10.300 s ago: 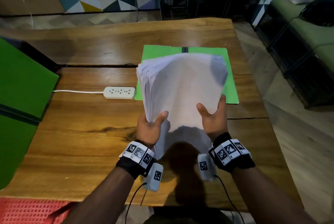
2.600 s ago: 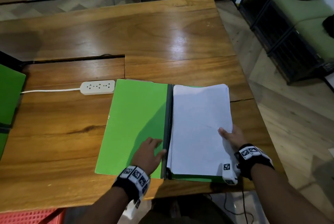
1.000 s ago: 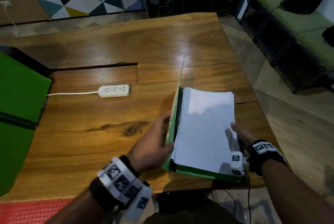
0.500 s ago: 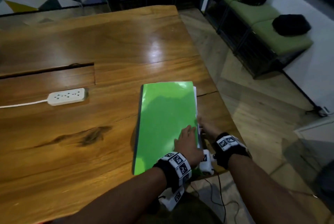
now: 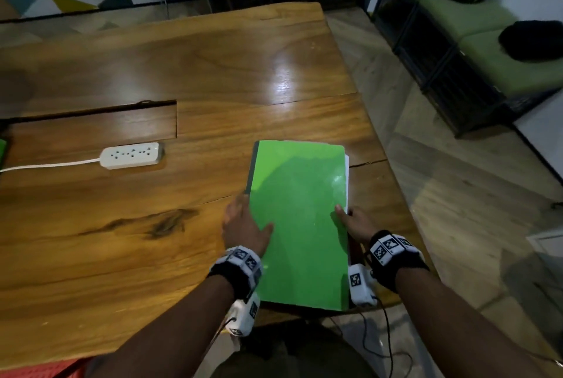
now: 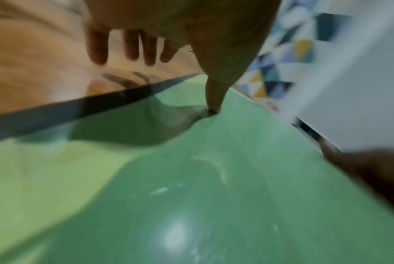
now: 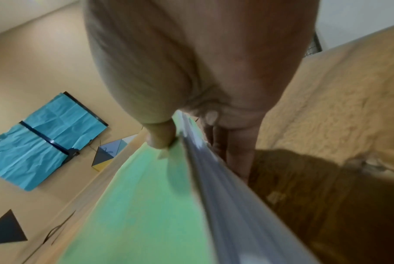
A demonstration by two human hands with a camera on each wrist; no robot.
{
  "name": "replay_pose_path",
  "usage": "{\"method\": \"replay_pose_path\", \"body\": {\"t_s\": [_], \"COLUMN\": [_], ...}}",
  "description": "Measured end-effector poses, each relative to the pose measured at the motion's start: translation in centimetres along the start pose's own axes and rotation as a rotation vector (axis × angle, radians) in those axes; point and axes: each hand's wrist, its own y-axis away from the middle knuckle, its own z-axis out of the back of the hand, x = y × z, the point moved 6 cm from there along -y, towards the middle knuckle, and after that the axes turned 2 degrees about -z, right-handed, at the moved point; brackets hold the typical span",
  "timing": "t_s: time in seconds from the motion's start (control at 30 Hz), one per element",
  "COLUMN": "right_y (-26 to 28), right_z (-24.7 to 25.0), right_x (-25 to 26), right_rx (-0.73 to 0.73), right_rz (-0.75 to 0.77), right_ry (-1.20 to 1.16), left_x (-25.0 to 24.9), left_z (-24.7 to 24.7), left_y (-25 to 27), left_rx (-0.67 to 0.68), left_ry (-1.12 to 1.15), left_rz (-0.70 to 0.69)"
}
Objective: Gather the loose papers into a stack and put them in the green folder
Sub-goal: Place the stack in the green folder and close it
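Now the green folder (image 5: 300, 219) lies closed on the worktop (image 5: 182, 79) near its front right corner, with the papers (image 5: 347, 182) inside and only a thin white edge showing along the open side. Left hand (image 5: 243, 226) rests at the spine side, thumb on the cover, fingers straight and loose over the wood, holding nothing. Right hand (image 5: 355, 220) pinches the open edge, thumb on top, fingers curled under the sheets. Risk: the folder's near end looks to overhang the worktop edge, so lifting by the open side alone could let sheets fan out or slide free, since nothing visible binds them. The protruding edge suggests the stack isn't fully squared. Hard to tell: whether all sheets are in, or how far the overhang goes. Both wrist views are blurred. A power strip (image 5: 131, 155) sits well apart on the left.
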Motion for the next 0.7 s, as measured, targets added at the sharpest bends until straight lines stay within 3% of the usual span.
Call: {"method": "replay_pose_path", "body": {"t_s": [0.07,0.13,0.23,0.37,0.5,0.7], "right_y": [-0.7,-1.5,-0.8,0.8,0.6,3.5], "right_z": [-0.3,-0.8,-2.3,-7.4,-15.6,-24.8], "right_x": [-0.2,0.1,3.0,8.7,13.9,20.0], "right_rx": [-0.001,-0.003,0.04,0.17,0.291,0.391], "right_rz": [0.01,0.005,0.031,0.139,0.285,0.246], "right_ry": [0.021,0.045,0.093,0.138,0.202,0.309], "left_x": [3.3,4.2,6.2,11.8,19.5,27.7], "left_z": [0.0,-0.6,-0.6,3.0,7.9,13.1], "left_y": [-0.5,-0.5,0.0,0.5,0.9,2.0], "left_rx": [0.078,0.162,0.227,0.109,0.014,-0.087], "left_ry": [0.138,0.243,0.187,0.298,0.376,0.323], "left_rz": [0.191,0.223,0.289,0.465,0.564,0.582]}}
